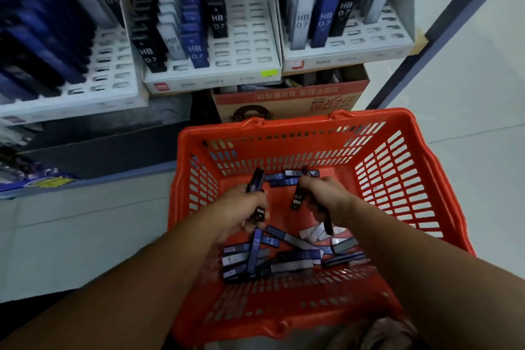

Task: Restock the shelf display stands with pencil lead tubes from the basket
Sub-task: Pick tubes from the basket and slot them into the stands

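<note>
Both of my hands are down inside the orange basket (420, 179). My left hand (241, 207) grips black lead tubes (257, 182) that stick out above and below the fist. My right hand (326, 193) holds black lead tubes too, one (297, 200) hanging by the thumb side. Several loose blue, black and white tubes (284, 253) lie scattered on the basket floor. Above, white display stands sit on the shelf: the middle stand (250, 45) and the right stand (369, 37) are partly filled with HB 0.7 tubes and show open slots.
A left stand (108, 65), blurred, carries mostly blue tubes. A cardboard box (289, 99) sits under the shelf behind the basket. A blue-grey shelf post (443, 25) runs diagonally at right. Pale floor tiles lie to the right and left of the basket.
</note>
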The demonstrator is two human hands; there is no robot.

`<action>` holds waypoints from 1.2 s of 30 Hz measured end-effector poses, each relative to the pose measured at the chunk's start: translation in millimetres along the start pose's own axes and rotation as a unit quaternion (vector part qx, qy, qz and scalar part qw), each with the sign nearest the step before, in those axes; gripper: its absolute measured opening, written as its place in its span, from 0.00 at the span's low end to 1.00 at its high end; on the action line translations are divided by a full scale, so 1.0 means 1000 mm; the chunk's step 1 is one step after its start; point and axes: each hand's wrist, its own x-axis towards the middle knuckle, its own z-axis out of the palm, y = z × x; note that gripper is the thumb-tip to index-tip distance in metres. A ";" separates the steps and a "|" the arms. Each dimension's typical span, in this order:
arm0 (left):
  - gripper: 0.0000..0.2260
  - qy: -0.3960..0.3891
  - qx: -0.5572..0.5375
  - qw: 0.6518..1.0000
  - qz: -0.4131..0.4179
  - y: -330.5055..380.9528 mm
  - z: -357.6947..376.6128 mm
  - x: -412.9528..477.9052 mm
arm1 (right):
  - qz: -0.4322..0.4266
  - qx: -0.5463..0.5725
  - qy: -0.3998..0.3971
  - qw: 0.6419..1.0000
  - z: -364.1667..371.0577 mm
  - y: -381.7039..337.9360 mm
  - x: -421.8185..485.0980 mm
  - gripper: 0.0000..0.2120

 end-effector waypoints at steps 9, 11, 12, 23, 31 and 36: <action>0.09 -0.048 -0.006 0.991 0.123 0.055 -0.006 -0.103 | -0.107 0.078 -0.093 0.987 0.007 -0.073 -0.120 0.07; 0.11 -0.068 -0.027 0.988 0.139 0.070 -0.008 -0.132 | -0.126 0.065 -0.113 0.983 0.005 -0.094 -0.155 0.10; 0.12 -0.072 -0.027 0.986 0.149 0.076 -0.010 -0.145 | -0.133 0.058 -0.115 0.983 0.005 -0.105 -0.173 0.12; 0.12 -0.071 -0.010 0.958 0.276 0.138 -0.043 -0.259 | -0.220 0.059 -0.153 0.962 0.009 -0.191 -0.289 0.08; 0.14 -0.022 0.069 0.946 0.315 0.157 -0.054 -0.254 | -0.261 0.153 -0.177 0.937 0.011 -0.205 -0.275 0.05; 0.14 0.079 0.261 0.878 0.393 0.163 -0.056 -0.220 | -0.310 0.087 -0.183 0.929 0.007 -0.211 -0.262 0.17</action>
